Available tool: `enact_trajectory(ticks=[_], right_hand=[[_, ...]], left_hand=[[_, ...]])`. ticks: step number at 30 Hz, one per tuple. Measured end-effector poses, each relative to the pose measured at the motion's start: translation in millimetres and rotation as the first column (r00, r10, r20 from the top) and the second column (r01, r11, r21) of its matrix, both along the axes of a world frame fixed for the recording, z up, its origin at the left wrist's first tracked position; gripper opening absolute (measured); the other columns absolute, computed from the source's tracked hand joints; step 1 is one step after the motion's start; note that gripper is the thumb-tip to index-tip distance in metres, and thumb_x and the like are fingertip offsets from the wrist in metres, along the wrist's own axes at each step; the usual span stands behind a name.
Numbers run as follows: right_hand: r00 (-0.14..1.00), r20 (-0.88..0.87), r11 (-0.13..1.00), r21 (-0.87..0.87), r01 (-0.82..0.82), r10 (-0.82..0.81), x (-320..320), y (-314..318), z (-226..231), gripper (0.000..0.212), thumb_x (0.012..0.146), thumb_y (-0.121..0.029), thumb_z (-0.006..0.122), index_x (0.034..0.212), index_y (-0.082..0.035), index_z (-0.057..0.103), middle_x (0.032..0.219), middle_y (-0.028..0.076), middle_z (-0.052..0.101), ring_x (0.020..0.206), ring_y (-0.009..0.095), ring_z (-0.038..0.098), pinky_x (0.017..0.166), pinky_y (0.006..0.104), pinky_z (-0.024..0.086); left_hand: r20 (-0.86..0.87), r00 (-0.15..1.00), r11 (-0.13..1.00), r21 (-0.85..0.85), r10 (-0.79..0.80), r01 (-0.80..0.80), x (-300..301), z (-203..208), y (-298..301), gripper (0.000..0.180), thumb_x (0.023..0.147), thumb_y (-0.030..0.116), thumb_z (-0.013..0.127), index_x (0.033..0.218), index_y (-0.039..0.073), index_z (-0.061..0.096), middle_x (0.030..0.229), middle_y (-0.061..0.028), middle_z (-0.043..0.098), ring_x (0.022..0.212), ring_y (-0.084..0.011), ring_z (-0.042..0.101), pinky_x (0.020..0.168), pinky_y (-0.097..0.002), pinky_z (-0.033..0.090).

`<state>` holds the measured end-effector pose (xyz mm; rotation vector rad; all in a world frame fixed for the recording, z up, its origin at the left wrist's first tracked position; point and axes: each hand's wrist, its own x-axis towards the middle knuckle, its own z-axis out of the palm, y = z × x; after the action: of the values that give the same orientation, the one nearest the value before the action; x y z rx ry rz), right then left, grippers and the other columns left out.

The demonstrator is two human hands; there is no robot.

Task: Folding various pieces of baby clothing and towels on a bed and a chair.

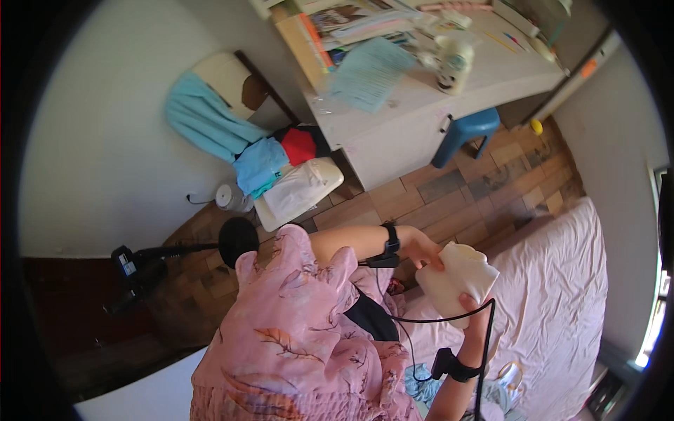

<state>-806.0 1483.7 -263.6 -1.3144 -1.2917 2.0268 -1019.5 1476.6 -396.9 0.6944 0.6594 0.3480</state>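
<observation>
So the person is standing next to a bed [562, 281] with a pink wrinkled sheet, holding up a small cream-coloured folded cloth [460, 281] between both hands, right above the edge of the bed. The left hand [421, 250] is gripping the cloth's upper left side, fingers curled onto the fabric. The right hand [474, 309] is coming up from below and pinching the bottom edge, thumb showing on the front of the cloth. Both wrists are wearing black straps, and a thin black cable [449, 319] is looping between them just under the cloth.

The person is wearing a pink flowery top [302, 337] that's filling up the lower middle of the view. Behind them a chair [295, 189] is sitting on the brick-pattern floor [449, 189], piled with light blue, red and white clothes. A white desk [414, 119] is standing further back, cluttered with books, a pale blue sheet of paper [368, 74] and a white mug-like container [453, 67]. A blue stool [467, 130] is tucked beside the desk. Off to the left, a black camera on a stand [133, 270] is sitting near the wall.
</observation>
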Motion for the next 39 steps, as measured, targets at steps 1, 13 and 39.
enact_trajectory(ticks=[1,13,39], right_hand=[[0.996,-0.083,0.998,-0.059,-0.03,0.026,-19,-4,7,0.061,0.062,-0.018,0.066,0.116,0.002,0.046,0.104,0.011,0.056,0.093,0.022,0.056,0.081,0.0329,0.045],[0.963,-0.027,0.895,-0.361,-0.26,0.269,-263,-78,-72,0.038,0.076,-0.005,0.059,0.111,0.004,0.05,0.099,0.011,0.059,0.087,0.02,0.06,0.073,0.0303,0.049],[0.753,0.656,0.998,0.03,0.047,-0.055,-112,-102,-200,0.019,0.08,-0.021,0.056,0.089,-0.005,0.059,0.063,0.001,0.055,0.051,0.009,0.05,0.045,0.0259,0.039]], left_hand=[[0.132,0.991,0.999,-0.05,-0.004,0.011,-20,-15,-11,0.063,0.081,0.027,0.06,0.133,0.012,0.029,0.132,-0.0048,0.04,0.118,-0.0212,0.039,0.101,-0.04,0.027],[-0.062,0.624,0.561,-0.376,0.779,-0.737,-253,10,-227,0.055,0.071,0.004,0.067,0.12,-0.001,0.041,0.114,-0.0124,0.052,0.1,-0.0178,0.055,0.085,-0.0294,0.045],[-0.654,-0.134,-0.358,-0.222,0.745,-0.907,-439,-120,-422,0.025,0.082,0.028,0.056,0.101,0.012,0.05,0.1,-0.0036,0.056,0.096,-0.0205,0.052,0.079,-0.0364,0.04]])
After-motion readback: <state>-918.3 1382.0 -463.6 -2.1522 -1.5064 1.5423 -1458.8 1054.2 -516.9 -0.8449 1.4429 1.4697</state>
